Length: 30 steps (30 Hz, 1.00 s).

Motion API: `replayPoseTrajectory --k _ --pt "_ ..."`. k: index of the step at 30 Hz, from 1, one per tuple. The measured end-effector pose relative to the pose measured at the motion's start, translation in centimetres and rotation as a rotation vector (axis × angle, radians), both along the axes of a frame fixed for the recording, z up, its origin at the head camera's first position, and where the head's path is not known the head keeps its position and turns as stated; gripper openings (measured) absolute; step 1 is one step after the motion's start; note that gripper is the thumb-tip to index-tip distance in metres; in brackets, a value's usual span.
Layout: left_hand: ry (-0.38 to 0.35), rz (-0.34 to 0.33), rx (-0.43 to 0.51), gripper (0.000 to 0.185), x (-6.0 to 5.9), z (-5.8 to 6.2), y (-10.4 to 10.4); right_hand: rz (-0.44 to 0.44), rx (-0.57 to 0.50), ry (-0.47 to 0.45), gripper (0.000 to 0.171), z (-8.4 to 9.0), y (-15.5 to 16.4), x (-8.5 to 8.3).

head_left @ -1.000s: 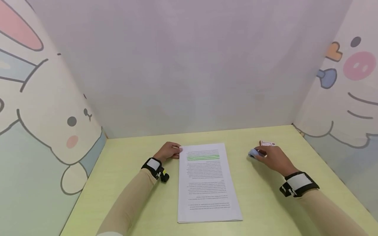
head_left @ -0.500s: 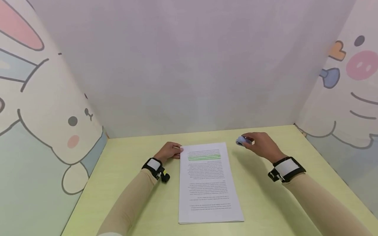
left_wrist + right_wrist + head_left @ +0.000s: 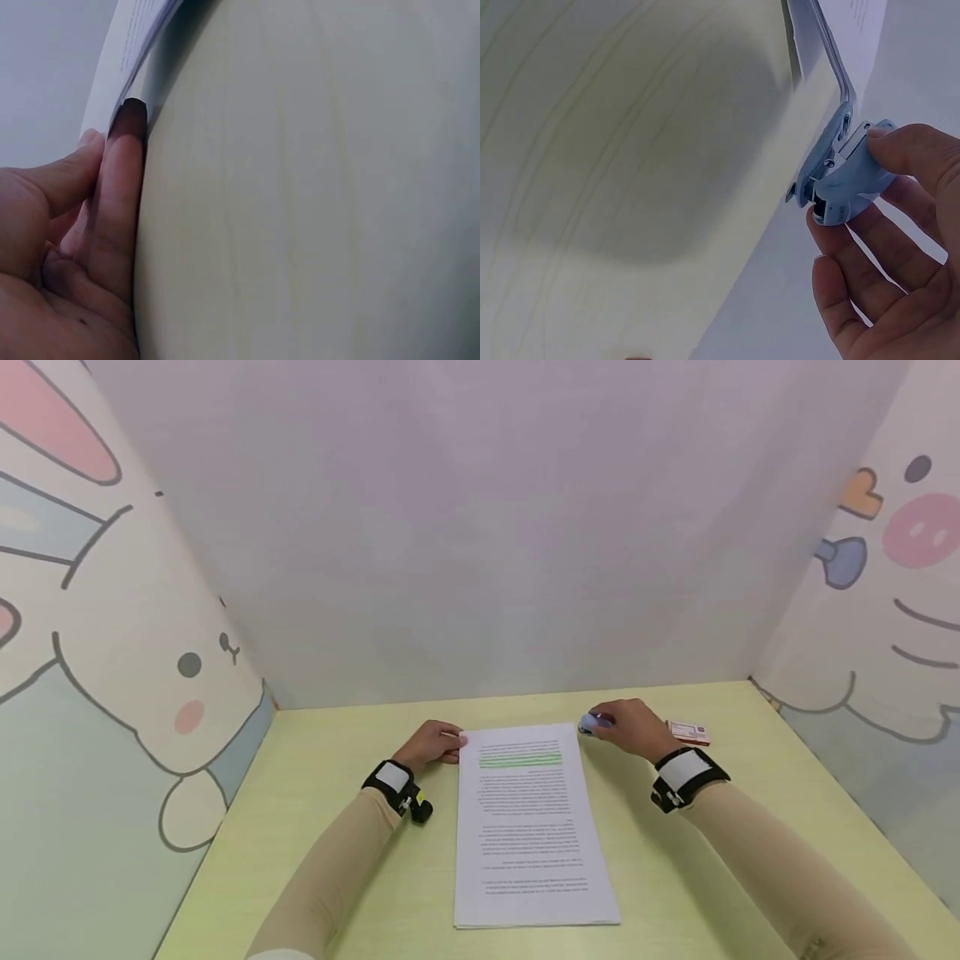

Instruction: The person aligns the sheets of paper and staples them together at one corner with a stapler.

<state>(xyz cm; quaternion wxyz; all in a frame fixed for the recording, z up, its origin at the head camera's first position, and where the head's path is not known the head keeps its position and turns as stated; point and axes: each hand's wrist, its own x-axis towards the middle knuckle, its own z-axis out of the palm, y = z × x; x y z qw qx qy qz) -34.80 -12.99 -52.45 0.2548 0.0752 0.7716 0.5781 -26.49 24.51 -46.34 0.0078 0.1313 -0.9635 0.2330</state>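
A stack of printed paper sheets (image 3: 525, 835) with green highlighted lines lies on the table. My left hand (image 3: 430, 745) pinches its far left corner; in the left wrist view the thumb (image 3: 75, 169) is on top and the fingers (image 3: 120, 202) are underneath. At the far right corner, my right hand (image 3: 632, 727) holds a small light-blue stapler (image 3: 594, 723) between thumb and fingers. In the right wrist view the stapler (image 3: 851, 172) has its jaws apart, with the edge of the sheets (image 3: 832, 52) right at its mouth.
A small red and white box (image 3: 687, 732) lies behind the right wrist on the pale yellow table (image 3: 360, 893). A plain light wall (image 3: 480, 568) rises at the table's far edge. Side panels with cartoon animals (image 3: 135, 652) stand to the left and right.
My right hand has lifted the stapler from near the small box and carried it left to the far right corner of the sheets. The left hand keeps its hold.
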Motion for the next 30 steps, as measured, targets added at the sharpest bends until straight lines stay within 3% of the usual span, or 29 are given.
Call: replayPoseTrajectory --k 7,13,30 --pt "0.026 -0.028 -0.005 0.035 0.0 0.2 0.4 0.004 0.022 0.008 0.024 -1.2 0.2 -0.4" --pt "0.012 -0.015 -0.03 0.038 -0.3 0.2 0.6 -0.014 0.049 -0.033 0.026 -2.2 0.4 -0.5" --pt "0.018 -0.005 -0.069 0.038 0.0 0.2 0.3 -0.032 0.026 -0.043 0.03 -2.8 0.0 -0.8"
